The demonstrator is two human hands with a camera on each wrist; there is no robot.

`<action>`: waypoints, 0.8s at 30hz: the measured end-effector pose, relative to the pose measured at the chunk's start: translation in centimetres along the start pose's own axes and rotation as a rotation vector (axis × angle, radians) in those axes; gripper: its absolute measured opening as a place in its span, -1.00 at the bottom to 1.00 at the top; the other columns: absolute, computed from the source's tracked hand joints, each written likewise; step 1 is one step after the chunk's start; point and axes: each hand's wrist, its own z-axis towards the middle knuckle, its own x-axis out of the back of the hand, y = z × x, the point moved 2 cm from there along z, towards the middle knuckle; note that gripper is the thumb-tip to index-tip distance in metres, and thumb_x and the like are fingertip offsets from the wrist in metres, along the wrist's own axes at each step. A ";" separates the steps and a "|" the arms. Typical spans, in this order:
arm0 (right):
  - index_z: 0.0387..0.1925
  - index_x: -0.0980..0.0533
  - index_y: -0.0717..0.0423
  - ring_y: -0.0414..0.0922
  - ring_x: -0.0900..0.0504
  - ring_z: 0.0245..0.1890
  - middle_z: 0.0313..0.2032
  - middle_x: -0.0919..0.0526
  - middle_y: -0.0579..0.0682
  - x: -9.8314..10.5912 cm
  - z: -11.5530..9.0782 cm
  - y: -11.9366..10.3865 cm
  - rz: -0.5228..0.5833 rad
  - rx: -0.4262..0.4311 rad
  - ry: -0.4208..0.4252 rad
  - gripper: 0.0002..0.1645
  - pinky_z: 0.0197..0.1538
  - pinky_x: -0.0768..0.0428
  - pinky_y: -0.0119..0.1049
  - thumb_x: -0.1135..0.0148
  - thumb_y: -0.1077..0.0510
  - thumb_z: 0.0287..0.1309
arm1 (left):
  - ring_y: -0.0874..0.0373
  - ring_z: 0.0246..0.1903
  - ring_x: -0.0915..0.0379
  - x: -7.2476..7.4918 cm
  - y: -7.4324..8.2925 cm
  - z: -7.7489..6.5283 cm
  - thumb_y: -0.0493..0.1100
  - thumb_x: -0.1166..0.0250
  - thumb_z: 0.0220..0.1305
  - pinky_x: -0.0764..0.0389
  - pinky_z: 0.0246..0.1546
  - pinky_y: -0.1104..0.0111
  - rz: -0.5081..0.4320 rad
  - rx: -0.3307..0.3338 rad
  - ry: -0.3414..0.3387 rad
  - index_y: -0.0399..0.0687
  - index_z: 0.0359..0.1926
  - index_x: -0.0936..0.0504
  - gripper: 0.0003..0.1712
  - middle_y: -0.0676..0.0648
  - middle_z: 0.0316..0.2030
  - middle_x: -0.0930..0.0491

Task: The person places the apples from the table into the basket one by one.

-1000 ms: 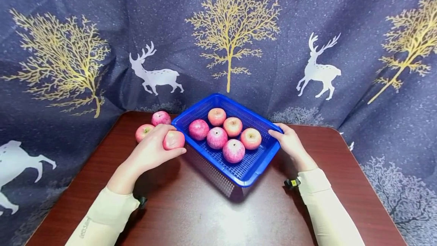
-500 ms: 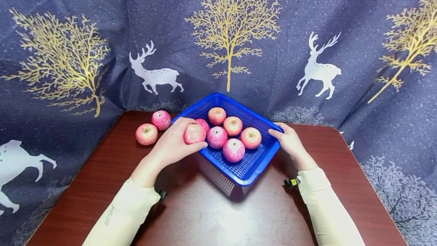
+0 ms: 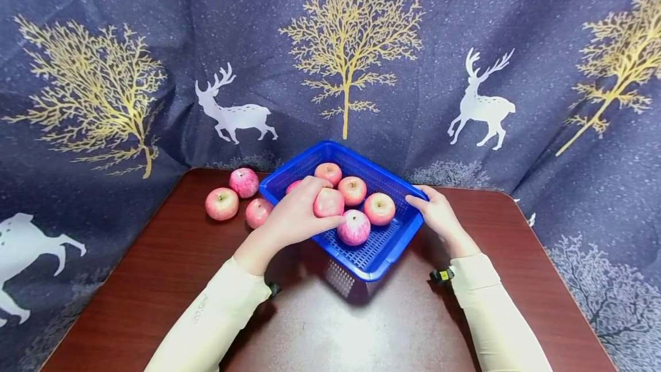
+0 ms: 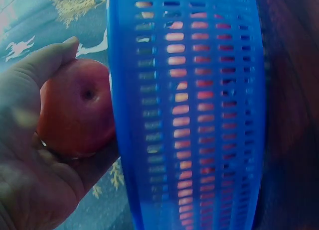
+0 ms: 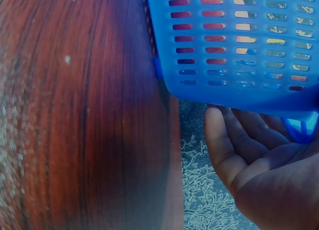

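Observation:
My left hand [image 3: 296, 217] holds a pinkish-red apple [image 3: 329, 203] over the blue plastic basket [image 3: 338, 254]. In the left wrist view, fingers and thumb lie around that apple [image 4: 75, 108], just above the basket's rim. Below it in the basket sit several apples, among them a striped red one [image 3: 353, 228] and a yellowish-red one [image 3: 379, 209]; the hand partly hides those at the left. My right hand [image 3: 439, 217] grips the basket's right corner, thumb over the rim. The right wrist view shows its fingers [image 5: 215, 123] curled at the rim.
Left of the basket, three apples rest on the brown wooden table [image 3: 155, 280]: a dark red one [image 3: 244, 182], a yellowish-red one [image 3: 222, 204], and a pink one [image 3: 256, 212] partly behind my left hand. A dark blue cloth [image 3: 310, 113] with deer and trees hangs behind the table.
My left hand has carried the apple rightward from beside the basket's left rim to over its middle, uncovering a pink apple on the table. The right hand and basket have stayed put.

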 end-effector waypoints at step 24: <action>0.14 -0.49 0.12 0.15 -0.60 -0.05 -0.01 -0.61 0.17 0.0 0.1 0.1 -0.003 0.012 0.000 -0.50 0.10 -0.49 0.08 -0.24 -0.06 0.28 | 0.25 -0.05 -0.32 -3.9 3.9 4.9 0.40 -0.42 -0.05 -0.40 -0.02 0.38 0.130 -0.203 -0.235 0.11 0.01 -0.49 -0.28 0.12 -0.10 -0.43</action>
